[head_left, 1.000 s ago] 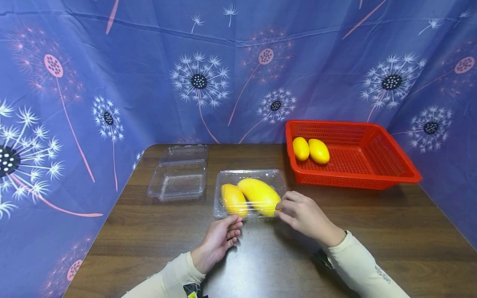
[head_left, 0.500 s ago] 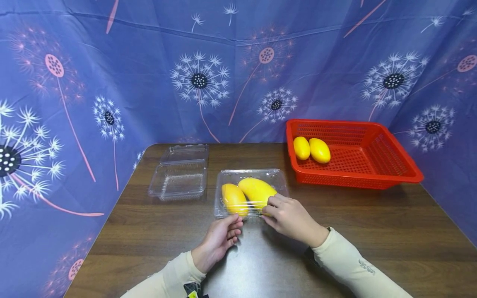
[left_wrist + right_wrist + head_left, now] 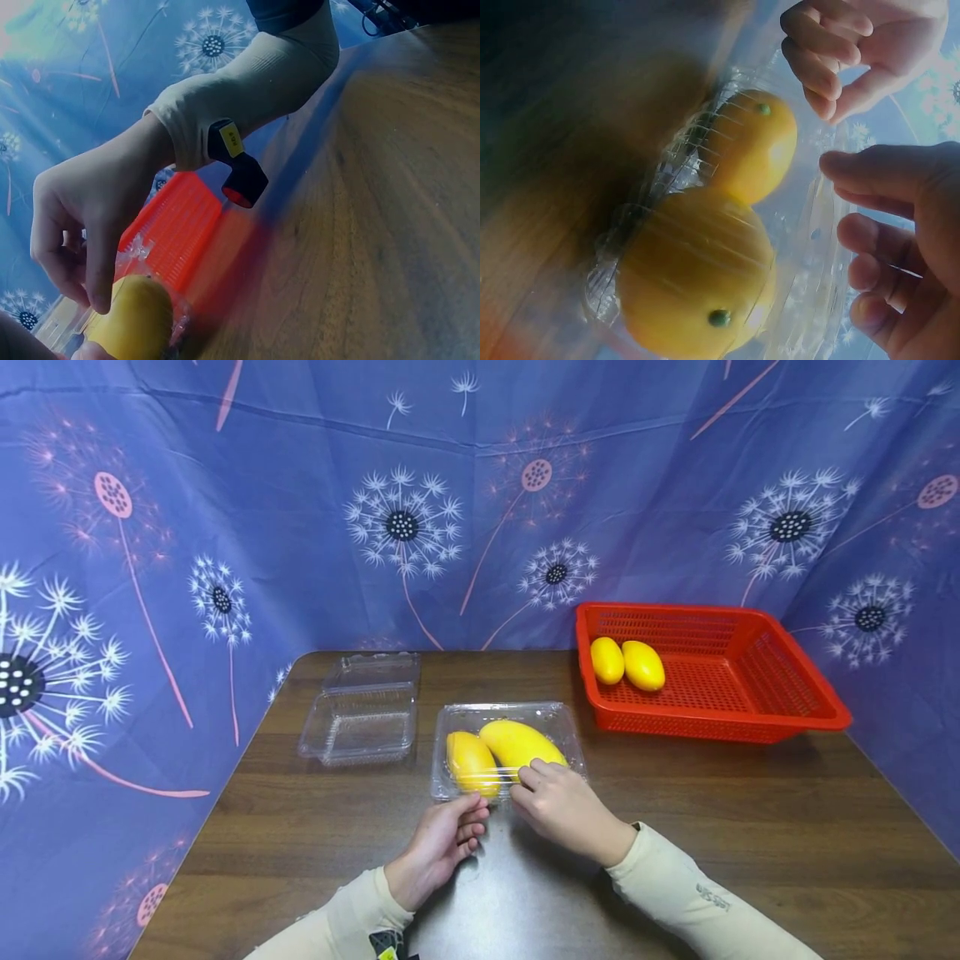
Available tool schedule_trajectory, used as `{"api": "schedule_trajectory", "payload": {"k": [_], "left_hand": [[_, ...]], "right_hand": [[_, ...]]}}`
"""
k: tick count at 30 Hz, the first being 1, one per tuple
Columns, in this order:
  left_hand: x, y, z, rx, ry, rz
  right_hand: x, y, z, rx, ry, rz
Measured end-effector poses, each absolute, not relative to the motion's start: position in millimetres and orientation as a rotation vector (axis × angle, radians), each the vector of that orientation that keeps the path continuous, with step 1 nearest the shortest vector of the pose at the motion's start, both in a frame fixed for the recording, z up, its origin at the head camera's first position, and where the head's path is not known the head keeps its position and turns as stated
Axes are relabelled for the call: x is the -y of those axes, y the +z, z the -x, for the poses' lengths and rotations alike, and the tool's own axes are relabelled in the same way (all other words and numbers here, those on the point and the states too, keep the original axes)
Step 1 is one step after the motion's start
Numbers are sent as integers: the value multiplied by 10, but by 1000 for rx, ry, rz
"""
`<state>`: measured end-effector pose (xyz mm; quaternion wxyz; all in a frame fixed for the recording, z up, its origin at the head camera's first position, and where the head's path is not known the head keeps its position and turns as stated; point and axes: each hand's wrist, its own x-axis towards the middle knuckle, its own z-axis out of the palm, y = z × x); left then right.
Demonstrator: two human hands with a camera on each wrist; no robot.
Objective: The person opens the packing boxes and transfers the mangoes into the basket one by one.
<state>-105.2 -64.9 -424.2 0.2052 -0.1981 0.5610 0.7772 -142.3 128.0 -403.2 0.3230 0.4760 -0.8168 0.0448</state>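
Observation:
A clear plastic clamshell box (image 3: 555, 718) stands mid-table with its lid down over two yellow mangoes, the left mango (image 3: 471, 760) and the larger right mango (image 3: 517, 743). At its front rim, my left hand (image 3: 442, 843) pinches the edge between thumb and forefinger, the other fingers loosely bent. My right hand (image 3: 566, 806) has its fingers bent at the same rim, just right of the left hand, partly covering the larger mango. The right wrist view shows my right hand's fingers (image 3: 874, 232) at the lid edge and both mangoes' green stem ends through the plastic.
An open clear plastic box (image 3: 360, 727) with its lid tipped back lies at the left of the wooden table (image 3: 315, 852). At the back right stands a red plastic basket (image 3: 750, 718), with two more mangoes (image 3: 626, 662) inside. A blue dandelion-print cloth (image 3: 300, 527) hangs behind.
My right hand has slid left along the front rim, from the right corner toward the left hand. The left hand and the box have stayed in place.

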Motion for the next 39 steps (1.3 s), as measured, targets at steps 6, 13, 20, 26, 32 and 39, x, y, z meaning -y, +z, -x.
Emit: {"api": "schedule_trajectory", "payload": {"k": [6,13,20,26,32,39], "left_hand": [[650,-4250,1044,-1567,2170,543],[651,-4241,1030,-1570,2181,529],[649,-4236,1033,-1600,2171,526],[642,-4240,1022,-1601,2172,533],[642,-4252,1005,-1588,2204,527],[638,-4244,1027,-1588,2206,533]], "right_hand": [[-1251,-4015,1418,2171,120,-1243],[-1225,-3984,1440,2177,98,-1251],[-1158,-3988,1461,2202,44,-1269],[-1139,-4028,1480,2170,44,-1300],[-1107,-4012,1495,2133,13,-1357],[-1109,-4011,1526,2132,22,-1414]]}}
